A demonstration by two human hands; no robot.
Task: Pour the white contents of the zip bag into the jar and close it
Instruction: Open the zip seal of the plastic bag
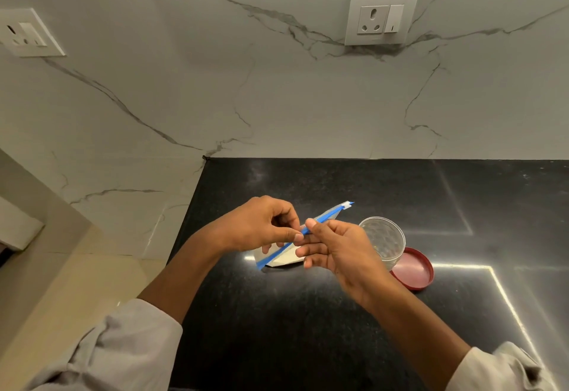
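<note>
A clear zip bag (284, 259) with a blue zip strip and white contents stands on the black counter (277, 313). Its white slider sits at the far right end of the strip. My left hand (261, 226) pinches the near side of the strip at its middle. My right hand (335, 246) pinches the strip from the other side, thumb on top. Right behind my right hand stands a clear plastic jar (385, 241), open and upright. Its red lid (414, 269) lies flat on the counter, just right of the jar and partly behind it.
A marble wall rises behind the counter with a socket plate (381, 16) at upper right and another (26, 33) at upper left. The counter's left edge (184, 227) drops to a beige floor.
</note>
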